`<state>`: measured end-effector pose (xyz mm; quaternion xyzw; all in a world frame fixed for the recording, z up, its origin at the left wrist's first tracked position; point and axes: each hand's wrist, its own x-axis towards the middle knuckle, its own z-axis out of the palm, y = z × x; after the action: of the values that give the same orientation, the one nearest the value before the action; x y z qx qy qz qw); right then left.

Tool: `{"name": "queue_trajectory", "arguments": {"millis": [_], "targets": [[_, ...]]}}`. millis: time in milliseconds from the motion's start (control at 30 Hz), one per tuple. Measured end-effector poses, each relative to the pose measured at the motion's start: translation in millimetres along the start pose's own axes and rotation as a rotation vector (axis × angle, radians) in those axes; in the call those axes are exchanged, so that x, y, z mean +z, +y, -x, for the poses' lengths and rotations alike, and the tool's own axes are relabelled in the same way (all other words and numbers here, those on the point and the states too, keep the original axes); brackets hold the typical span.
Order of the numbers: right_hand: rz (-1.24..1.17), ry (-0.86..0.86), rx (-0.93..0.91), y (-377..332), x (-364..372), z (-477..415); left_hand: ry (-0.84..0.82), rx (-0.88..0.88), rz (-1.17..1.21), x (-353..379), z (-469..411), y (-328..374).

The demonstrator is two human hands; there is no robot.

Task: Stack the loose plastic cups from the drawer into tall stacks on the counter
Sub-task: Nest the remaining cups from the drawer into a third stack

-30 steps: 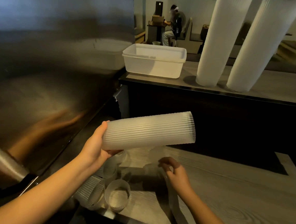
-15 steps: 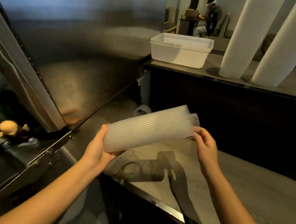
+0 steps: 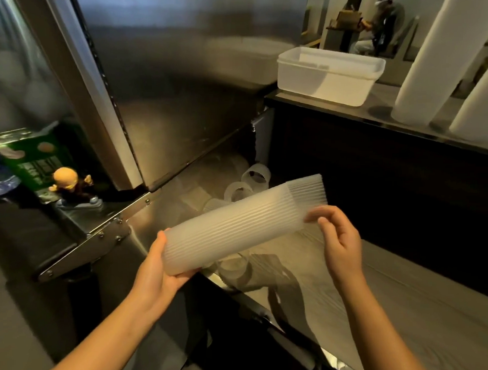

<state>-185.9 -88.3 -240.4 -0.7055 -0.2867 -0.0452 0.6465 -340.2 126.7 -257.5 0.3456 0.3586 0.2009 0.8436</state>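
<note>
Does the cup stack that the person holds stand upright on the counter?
No, the cup stack lies nearly horizontal in the air, its closed end gripped by the left hand.

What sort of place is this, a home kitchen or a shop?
Probably the service side of a café or drinks shop: tall stacks of plastic cups stand on a counter, a large stainless-steel unit fills the left, and a person sits beyond.

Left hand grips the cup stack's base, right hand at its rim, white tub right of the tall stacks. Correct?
No: head view shows the white tub left of the tall stacks. Left hand, right hand and cup stack are as stated.
</note>
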Motion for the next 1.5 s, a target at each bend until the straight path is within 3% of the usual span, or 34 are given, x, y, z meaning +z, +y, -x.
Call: {"name": "queue_trajectory", "arguments": {"millis": [300,733,1067,1167,1233,1400,1500], "targets": [[0.155,-0.114,-0.034,20,22,24,0.106,0.008,0.037,-41,8,-20],[-0.035,-0.144,0.176,21,38,35,0.166,0.021,0.101,-56,9,-30],[-0.128,-0.403,0.292,26,49,41,0.161,0.048,0.083,-61,5,-28],[-0.182,-0.124,0.298,37,53,35,0.164,0.027,0.097,-66,5,-28],[-0.04,0.016,0.347,48,60,24,0.172,0.013,0.106,-68,5,-27],[0.375,-0.374,0.658,81,88,9,0.174,-0.006,0.114,-69,3,-28],[0.259,-0.4,0.692,82,103,12,0.165,-0.001,0.112,-68,0,-26]]}}
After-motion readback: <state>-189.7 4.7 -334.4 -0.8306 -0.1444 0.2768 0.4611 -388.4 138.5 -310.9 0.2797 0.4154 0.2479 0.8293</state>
